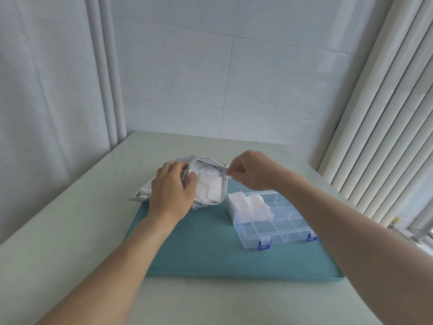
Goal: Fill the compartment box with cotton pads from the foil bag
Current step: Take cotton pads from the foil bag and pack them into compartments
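A silver foil bag (143, 193) lies on the table with its mouth open toward me, and white cotton pads (209, 186) fill it. My left hand (172, 191) grips the left edge of the bag's mouth. My right hand (251, 171) pinches the right edge of the mouth and holds it apart. To the right stands the clear compartment box (276, 227) with blue latches; stacks of cotton pads (248, 205) sit in its far-left compartments, and the other visible compartments hold nothing.
A teal mat (206, 249) lies under the box and part of the bag, on a pale table (70, 231). Tiled wall stands behind, a curtain at the left, vertical blinds and a window sill at the right.
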Motion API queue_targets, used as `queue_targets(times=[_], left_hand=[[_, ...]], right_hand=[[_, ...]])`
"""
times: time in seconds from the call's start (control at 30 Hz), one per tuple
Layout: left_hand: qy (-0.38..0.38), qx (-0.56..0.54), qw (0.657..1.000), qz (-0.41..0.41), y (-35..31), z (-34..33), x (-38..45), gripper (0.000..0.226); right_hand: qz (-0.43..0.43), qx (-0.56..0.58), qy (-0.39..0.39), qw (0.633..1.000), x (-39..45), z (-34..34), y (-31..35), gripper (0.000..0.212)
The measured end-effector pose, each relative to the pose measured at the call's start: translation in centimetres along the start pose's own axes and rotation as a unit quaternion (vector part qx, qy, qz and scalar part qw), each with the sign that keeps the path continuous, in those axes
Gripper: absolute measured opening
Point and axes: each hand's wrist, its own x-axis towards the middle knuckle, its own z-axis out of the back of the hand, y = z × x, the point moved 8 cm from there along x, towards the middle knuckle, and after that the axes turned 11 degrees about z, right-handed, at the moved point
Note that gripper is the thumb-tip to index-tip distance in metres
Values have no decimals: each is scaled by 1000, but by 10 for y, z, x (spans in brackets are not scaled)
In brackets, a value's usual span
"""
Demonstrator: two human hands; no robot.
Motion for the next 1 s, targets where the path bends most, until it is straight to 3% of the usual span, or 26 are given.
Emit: queue_targets(times=[0.03,0.1,0.23,0.37,0.47,0.63,0.8,1.0], left_hand=[[-10,-20,1000,9,2,2,1,32],[-33,-69,996,40,7,8,3,16],[-59,-95,990,83,14,16,4,36],[-66,-92,987,116,21,16,5,39],[-70,-102,985,122,22,16,5,36],[-78,-108,985,110,24,16,7,31],[-78,-109,987,93,18,15,5,23],[-66,-83,992,68,14,11,3,40]], right_hand=[[9,17,-45,999,4,3,7,22],[24,33,-38,998,12,-11,21,27],[44,14,73,996,28,-54,35,55],[90,-17,61,994,36,-64,41,73],[86,2,1,996,41,-57,39,67],[72,15,-42,996,37,-41,40,28],[1,157,-45,987,27,-39,19,10],[13,298,-35,954,19,-55,14,24]])
